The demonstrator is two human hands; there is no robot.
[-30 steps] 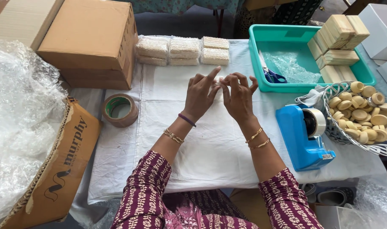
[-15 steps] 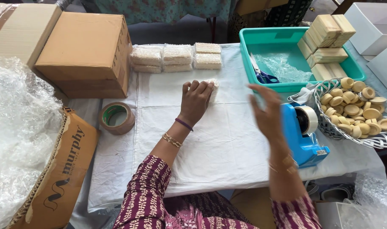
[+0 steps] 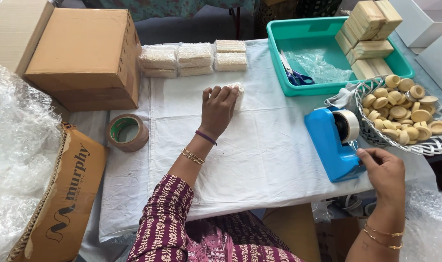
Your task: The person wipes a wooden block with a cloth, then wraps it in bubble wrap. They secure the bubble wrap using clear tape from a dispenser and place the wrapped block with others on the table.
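Observation:
My left hand [image 3: 218, 107] rests palm down on a small bubble-wrapped block [image 3: 237, 90] on the white cloth [image 3: 259, 160], covering most of it. My right hand [image 3: 386, 171] is at the near end of the blue tape dispenser [image 3: 333, 141], fingertips pinching at its cutter edge; whether tape is between the fingers I cannot tell. Several wrapped blocks [image 3: 193, 57] lie in a row at the far edge of the cloth.
A teal tray [image 3: 277, 53] holds blue scissors [image 3: 293, 76], bubble wrap and wooden blocks [image 3: 371, 39]. A white wire basket [image 3: 436, 144] of round wooden pieces stands at right. Cardboard boxes [image 3: 85, 53] and a brown tape roll [image 3: 127, 131] lie left, with bubble wrap [image 3: 17, 145] beside them.
My right hand left the wrapped block, swung right and came down to the near end of the tape dispenser. My left hand stayed, pressing the block flat on the cloth.

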